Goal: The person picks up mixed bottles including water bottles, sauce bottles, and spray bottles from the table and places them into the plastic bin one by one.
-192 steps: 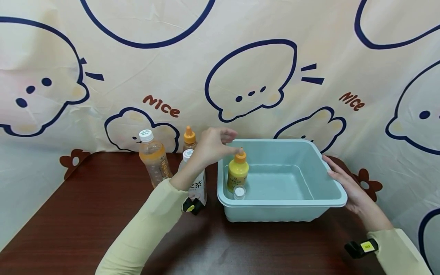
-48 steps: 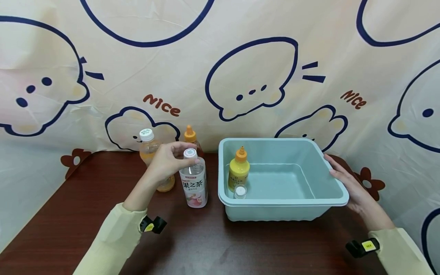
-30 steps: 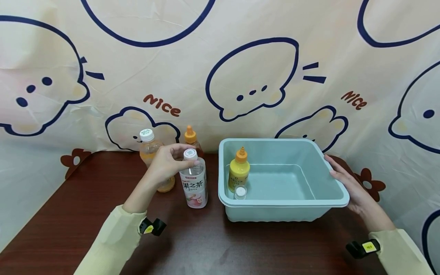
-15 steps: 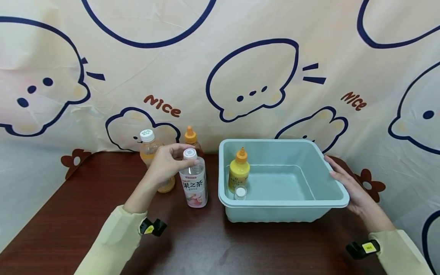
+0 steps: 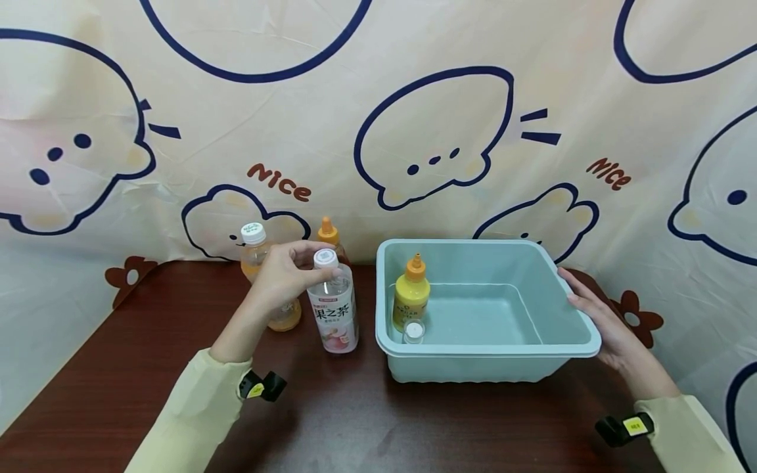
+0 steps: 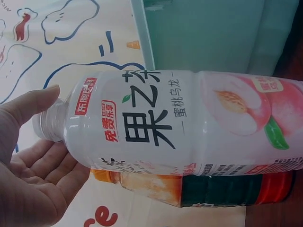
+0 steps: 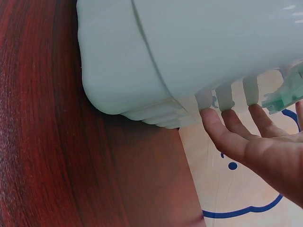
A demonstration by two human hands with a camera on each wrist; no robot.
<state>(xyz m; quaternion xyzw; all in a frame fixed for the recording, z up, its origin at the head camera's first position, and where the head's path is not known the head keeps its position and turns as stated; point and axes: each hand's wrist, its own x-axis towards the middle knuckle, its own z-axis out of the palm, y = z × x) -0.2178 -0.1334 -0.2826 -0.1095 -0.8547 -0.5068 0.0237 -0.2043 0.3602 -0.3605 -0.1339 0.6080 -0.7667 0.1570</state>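
My left hand [image 5: 282,276] grips a clear bottle with a white cap and a peach label [image 5: 334,318] by its neck, thumb in front and fingers behind. The bottle leans slightly, left of the pale blue tub [image 5: 485,351]. In the left wrist view, the peach tea bottle [image 6: 161,123] lies across the picture. My right hand [image 5: 609,332] touches the tub's right side. In the right wrist view its fingers [image 7: 227,135] reach nearly straight against the outer wall. Inside the tub's left end stand a yellow squeeze bottle [image 5: 411,295] and a small white-capped container [image 5: 413,332].
Behind my left hand stand a white-capped bottle of orange drink [image 5: 254,253] and a bottle with an orange nozzle cap [image 5: 328,235]. Dark wooden table [image 5: 378,427] lies in front. A printed cloth [image 5: 307,131] hangs behind.
My left hand has gone from above the tub's left end back to the peach tea bottle and taken its neck. Just now the bottle has risen a little and tilted. The right hand stays put.
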